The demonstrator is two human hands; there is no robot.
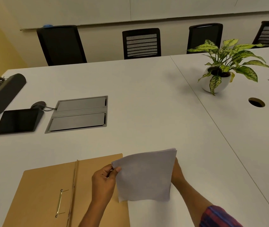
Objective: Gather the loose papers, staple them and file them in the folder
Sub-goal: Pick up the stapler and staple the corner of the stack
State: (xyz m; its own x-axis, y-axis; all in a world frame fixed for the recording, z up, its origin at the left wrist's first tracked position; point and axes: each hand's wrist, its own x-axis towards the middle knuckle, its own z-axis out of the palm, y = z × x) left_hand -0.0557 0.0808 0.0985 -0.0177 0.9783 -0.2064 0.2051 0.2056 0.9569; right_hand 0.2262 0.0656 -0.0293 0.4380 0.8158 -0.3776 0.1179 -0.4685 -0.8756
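Both hands are holding the stack of white papers [145, 176] upright above the white table [146, 104], near its front edge. The left hand [104, 182] is pinching the stack's upper left corner — thumb on the near face, fingers closed behind it. The right hand [177, 172] is gripping the right edge from behind; mostly hidden by the sheets, but clamped on them. The top edge of the stack is bowing slightly and the sheets are fanning a little at the top right corner. The stack's lower edge is hanging just over another white sheet [155, 213] lying flat on the table. The brown folder [45, 190] is lying open and flat just left of the papers, under the left wrist, its metal fastener [59, 203] sitting on the left flap beside the spine. No stapler in view. Further back: a dark tablet [18, 121] at far left, a grey cable hatch [79, 113] set into the tabletop, a potted plant [224, 69] at right — all well apart from the papers. A striped red-and-blue sleeve [219, 217] is showing on the right arm.
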